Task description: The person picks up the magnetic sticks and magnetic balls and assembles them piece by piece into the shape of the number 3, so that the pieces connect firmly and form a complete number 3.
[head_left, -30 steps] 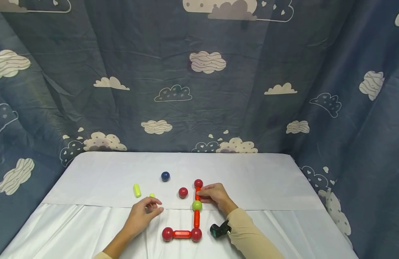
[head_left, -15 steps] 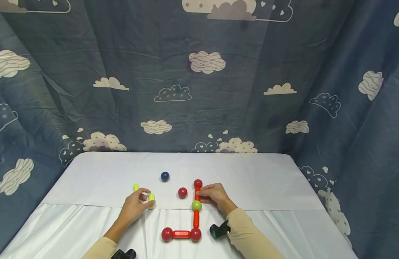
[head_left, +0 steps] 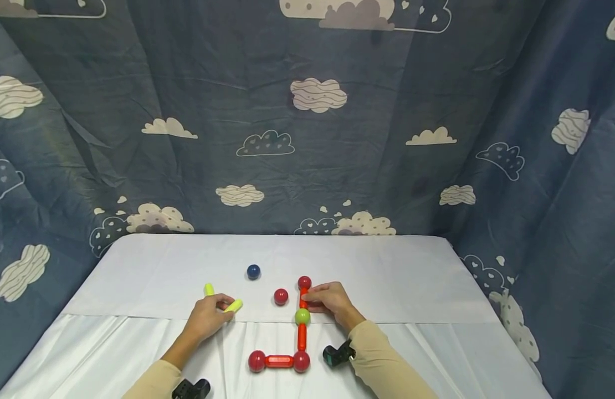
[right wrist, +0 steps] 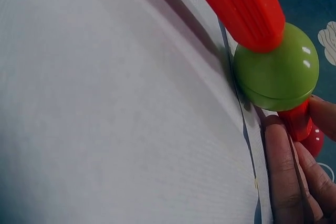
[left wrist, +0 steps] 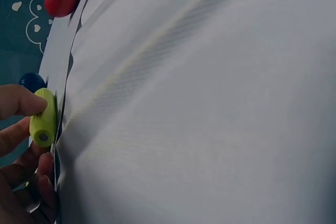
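Note:
My left hand (head_left: 205, 317) pinches a yellow-green rod (head_left: 234, 306) between thumb and fingers; in the left wrist view the rod's end (left wrist: 44, 137) shows a small grey dot. With my right hand (head_left: 333, 300) I grip the far red rod (head_left: 303, 298) of a joined ball-and-rod chain. That rod links a far red ball (head_left: 305, 282) and a green ball (head_left: 302, 316). From the green ball a second red rod (head_left: 302, 337) runs down to a corner red ball (head_left: 301, 361). A third red rod (head_left: 279, 361) extends left to an end red ball (head_left: 256, 361).
Another yellow-green rod (head_left: 209, 288) lies just beyond my left hand, partly hidden by it. A loose red ball (head_left: 281, 296) sits left of the chain, and a dark blue ball (head_left: 253, 271) lies farther back. White cloth (head_left: 387, 266) covers the table; a cloud-patterned curtain (head_left: 357, 166) hangs behind.
My left hand has moved left to the nearer yellow-green rod and taken hold of it; the rod has turned to point up and right. My right hand keeps its grip on the far red rod.

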